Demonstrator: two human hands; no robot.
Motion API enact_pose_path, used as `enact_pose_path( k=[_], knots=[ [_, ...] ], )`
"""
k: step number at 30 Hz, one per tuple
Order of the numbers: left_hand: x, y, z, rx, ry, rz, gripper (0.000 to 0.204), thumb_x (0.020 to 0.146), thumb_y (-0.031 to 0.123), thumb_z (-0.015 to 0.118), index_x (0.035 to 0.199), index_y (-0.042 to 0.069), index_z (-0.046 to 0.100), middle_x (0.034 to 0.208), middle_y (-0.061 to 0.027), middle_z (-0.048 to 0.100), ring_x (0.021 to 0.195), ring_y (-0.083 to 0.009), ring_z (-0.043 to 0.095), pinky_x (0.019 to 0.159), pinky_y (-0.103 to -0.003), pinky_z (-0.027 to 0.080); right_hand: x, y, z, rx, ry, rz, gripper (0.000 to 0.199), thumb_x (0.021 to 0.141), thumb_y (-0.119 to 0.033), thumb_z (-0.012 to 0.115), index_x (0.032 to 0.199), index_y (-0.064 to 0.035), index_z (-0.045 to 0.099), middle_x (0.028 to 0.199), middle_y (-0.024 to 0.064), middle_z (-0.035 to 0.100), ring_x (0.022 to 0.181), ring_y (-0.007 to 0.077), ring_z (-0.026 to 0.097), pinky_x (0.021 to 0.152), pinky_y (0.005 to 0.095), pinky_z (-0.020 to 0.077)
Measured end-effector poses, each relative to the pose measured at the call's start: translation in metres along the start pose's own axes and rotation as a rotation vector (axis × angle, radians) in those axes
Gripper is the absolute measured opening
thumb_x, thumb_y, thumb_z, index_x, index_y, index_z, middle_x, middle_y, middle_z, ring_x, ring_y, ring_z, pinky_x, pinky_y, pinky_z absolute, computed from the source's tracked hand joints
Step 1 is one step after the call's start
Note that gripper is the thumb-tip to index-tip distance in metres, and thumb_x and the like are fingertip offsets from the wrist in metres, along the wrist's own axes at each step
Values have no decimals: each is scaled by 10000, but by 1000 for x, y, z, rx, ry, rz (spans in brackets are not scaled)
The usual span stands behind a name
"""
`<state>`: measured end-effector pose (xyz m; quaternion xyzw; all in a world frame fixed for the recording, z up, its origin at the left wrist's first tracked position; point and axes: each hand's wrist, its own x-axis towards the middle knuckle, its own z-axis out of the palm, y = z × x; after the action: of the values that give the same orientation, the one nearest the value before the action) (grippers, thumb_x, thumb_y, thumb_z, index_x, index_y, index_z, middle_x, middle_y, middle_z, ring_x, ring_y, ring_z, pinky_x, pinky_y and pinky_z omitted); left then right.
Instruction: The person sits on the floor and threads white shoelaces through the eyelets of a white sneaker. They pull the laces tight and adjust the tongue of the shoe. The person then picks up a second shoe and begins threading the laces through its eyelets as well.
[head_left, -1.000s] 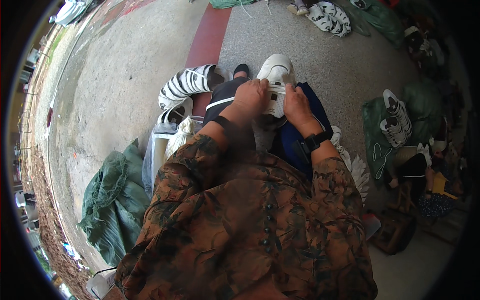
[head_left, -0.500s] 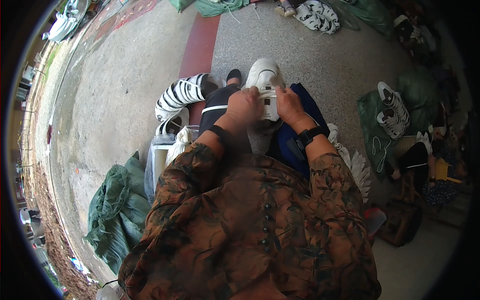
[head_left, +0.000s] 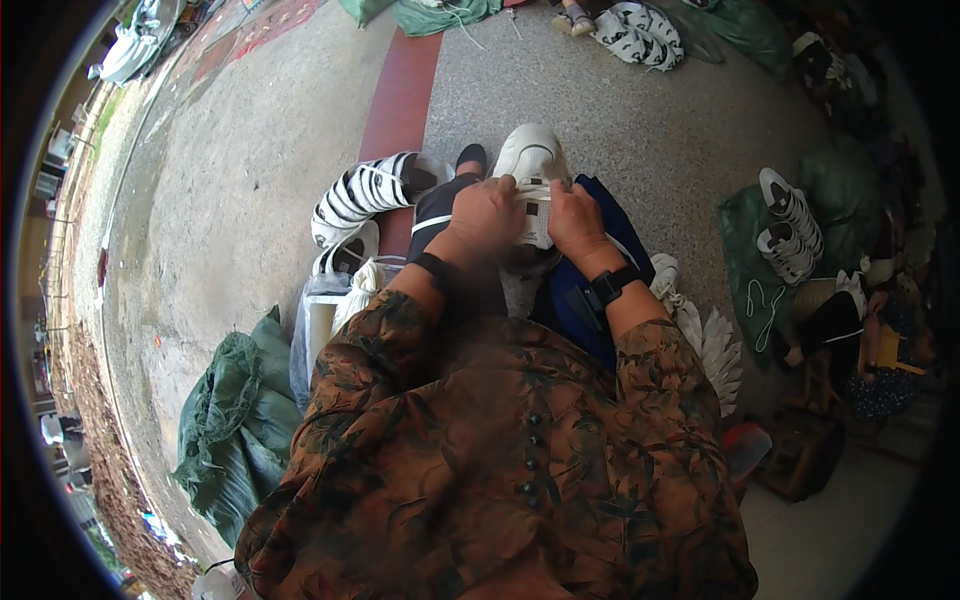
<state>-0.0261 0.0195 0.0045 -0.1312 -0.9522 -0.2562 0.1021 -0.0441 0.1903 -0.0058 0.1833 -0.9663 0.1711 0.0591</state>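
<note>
Speckled grey floor [head_left: 620,120], red band [head_left: 400,95] dividing it from paler concrete [head_left: 230,160], brown soil [head_left: 100,430] along far left, daylight bright there, right side dim

This looks like an informal shoe workshop, open to the outdoors. Nested white shoe uppers [head_left: 358,202] and green sacks [head_left: 238,425] lie about the concrete floor [head_left: 260,150], with bare earth [head_left: 98,415] beyond.

From my head, the fisheye looks down close over my brown leaf-patterned fabric shirt [head_left: 440,470], facing my bare left hand [head_left: 487,213] and bare right hand [head_left: 577,218].
</note>
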Motion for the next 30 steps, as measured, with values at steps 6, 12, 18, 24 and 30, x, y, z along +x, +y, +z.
enact_pose_path(
  k=[6,12,18,24,30],
  knots=[
    [2,-17,-31,-152,-39,212,322,716,196,671,999,78,572,785,-113,617,707,-309,623,636,-384,499,-8,2,-34,67,109,-207,136,793,-152,578,877,-53,621,679,151,543,624,311,586,543,402,483],
    [0,-47,-27,-179,1,239,188,763,57,601,926,140,643,803,-103,607,718,-313,625,616,-376,503,-3,21,-39,139,143,-398,61,783,-117,586,818,-78,616,624,111,510,568,293,562,492,377,458],
    [-27,-80,-30,-439,42,25,110,771,32,673,876,64,659,800,-89,651,714,-211,633,651,-283,494,-10,48,-42,147,63,-414,74,806,-49,569,857,-52,622,616,106,487,549,269,528,473,363,416],
    [-96,-140,-51,-758,95,-464,61,819,25,660,876,13,676,763,15,639,716,-66,564,652,-218,469,-51,112,-38,368,201,-145,86,860,-62,563,873,10,609,702,138,565,615,239,559,568,300,435],
    [-192,-214,-85,-736,93,-866,63,829,72,651,867,25,663,696,11,616,557,-31,496,492,-175,379,-152,225,-41,574,206,615,181,854,-121,553,908,34,629,682,43,577,695,71,486,625,285,428]
  ],
)
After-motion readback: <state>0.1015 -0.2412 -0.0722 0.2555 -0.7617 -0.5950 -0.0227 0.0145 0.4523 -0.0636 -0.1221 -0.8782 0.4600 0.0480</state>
